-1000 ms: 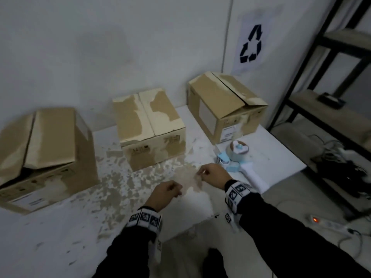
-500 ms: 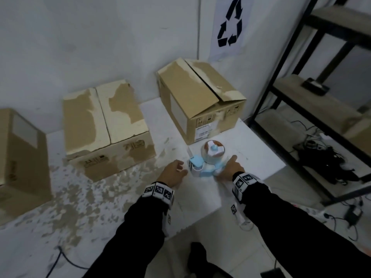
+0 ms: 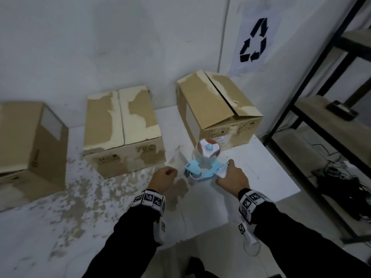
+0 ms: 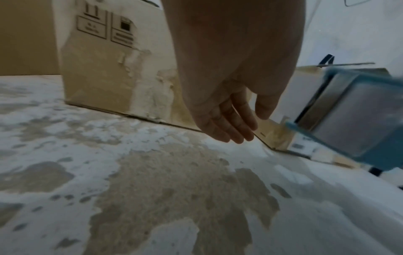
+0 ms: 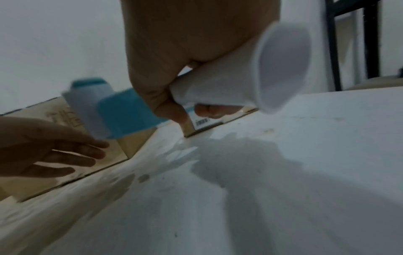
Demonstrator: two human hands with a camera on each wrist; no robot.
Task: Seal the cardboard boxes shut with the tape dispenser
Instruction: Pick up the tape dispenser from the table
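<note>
Head view: three cardboard boxes stood along the far side of the white, brown-blotched bench [image 3: 60,227], against the wall. The left box [image 3: 30,141] was partly out of frame; the middle box [image 3: 122,129] had its flaps down with the seam showing; the right box [image 3: 216,109] had one flap sitting slightly raised. The tape dispenser [image 3: 202,165], blue-bodied with a white handle and the roll on top, was near the front of the right box. The right hand [image 3: 232,177] was wrapped round the handle. The left hand [image 3: 164,177] was just left of the dispenser's front end, fingers loosely curled and holding nothing. A recycling sign [image 3: 254,41] hung on the wall; a dark shelf rack [image 3: 321,109] stood at right.

Left wrist view: the left hand [image 4: 231,96] hung above the bench [image 4: 152,198], fingers [image 4: 229,124] relaxed and nearly straight, apart from the surface. The blurred blue dispenser [image 4: 353,120] was to its right, the middle box [image 4: 113,72] behind.

Right wrist view: the right hand [image 5: 174,65] gripped the white handle [image 5: 250,81], with the fingers curled under it. The dispenser's blue head [image 5: 122,110] was clear of the bench [image 5: 283,172]. The left hand [image 5: 48,148] lay open at left, close to the head; contact could not be told.
</note>
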